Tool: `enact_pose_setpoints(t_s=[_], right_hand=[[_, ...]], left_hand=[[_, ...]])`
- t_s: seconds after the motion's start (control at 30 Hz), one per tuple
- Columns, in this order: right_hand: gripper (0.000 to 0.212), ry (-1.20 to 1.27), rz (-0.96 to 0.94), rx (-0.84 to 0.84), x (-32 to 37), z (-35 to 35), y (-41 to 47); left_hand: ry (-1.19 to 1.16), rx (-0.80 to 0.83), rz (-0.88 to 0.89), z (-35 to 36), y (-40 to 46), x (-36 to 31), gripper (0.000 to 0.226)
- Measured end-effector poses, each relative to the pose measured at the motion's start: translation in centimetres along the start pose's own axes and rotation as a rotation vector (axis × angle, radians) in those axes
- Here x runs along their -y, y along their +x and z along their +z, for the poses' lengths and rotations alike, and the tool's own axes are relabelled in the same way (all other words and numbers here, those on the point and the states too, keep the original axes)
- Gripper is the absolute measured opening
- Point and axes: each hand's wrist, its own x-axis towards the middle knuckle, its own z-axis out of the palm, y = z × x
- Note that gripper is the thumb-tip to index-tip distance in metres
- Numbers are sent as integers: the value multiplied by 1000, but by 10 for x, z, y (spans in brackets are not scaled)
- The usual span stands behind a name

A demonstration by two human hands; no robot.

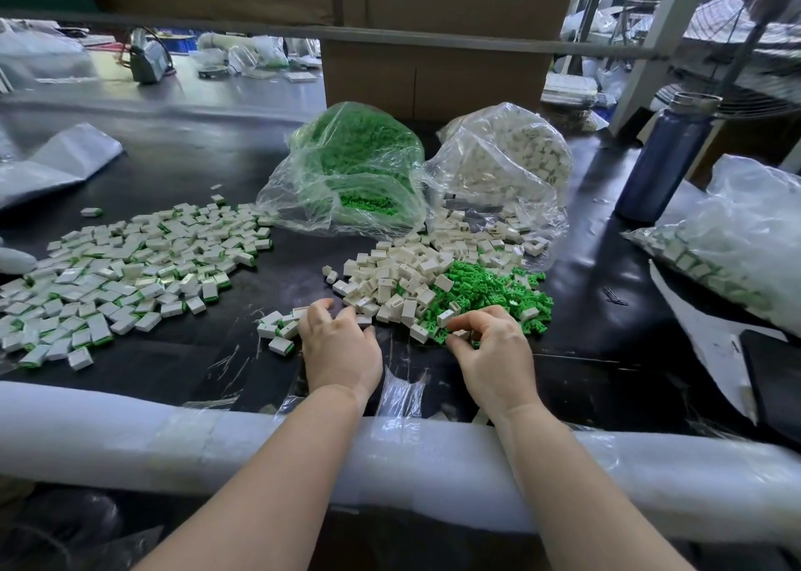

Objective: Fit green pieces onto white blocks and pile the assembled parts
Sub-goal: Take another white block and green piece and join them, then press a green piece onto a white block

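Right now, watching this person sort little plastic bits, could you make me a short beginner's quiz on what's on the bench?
1. True or false: the bag of green pieces lies left of the bag of white blocks.
2. The big pile of assembled parts lies on which side of the hands? A) left B) right C) behind the bags
3. Fill in: the right hand reaches into the loose ____ pieces, while the left hand rests by the loose white blocks.

Key: 1 true; 2 A; 3 green.
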Motion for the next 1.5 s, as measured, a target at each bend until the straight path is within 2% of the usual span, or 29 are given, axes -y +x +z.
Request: enact_pose_setpoints(t_s=[0.2,0.5,0.63,0.8,0.93,1.03,1.13,1.37,1.5], right_hand=[[26,-244,-33,14,2,4,-1],[22,-350,-30,-31,1,8,-1],[24,-377,-49,-36,2,9,0],[27,-437,-63,-33,5,11,1],[23,-444,-73,-18,5,11,1],[20,-397,-85,-25,4,9,0],[11,-321,-133,-48,6,7,-1],[7,244,-42,-37,5,1,-1],[16,472,2,27,8,-1,-1]], left_hand=[[-48,-18,-15,2,1,2,28],[18,-69,11,-2,-4,-2,12],[-111,-75,88,-2,-6,-3,12],[-318,35,239,-3,-7,-7,16],[-405,209,300,-2,-9,-8,10],[-434,300,306,-1,-9,-9,6],[-456,331,307,-1,-8,-8,17],[-508,351,313,0,-8,-6,22],[-556,368,310,0,-8,-6,21]])
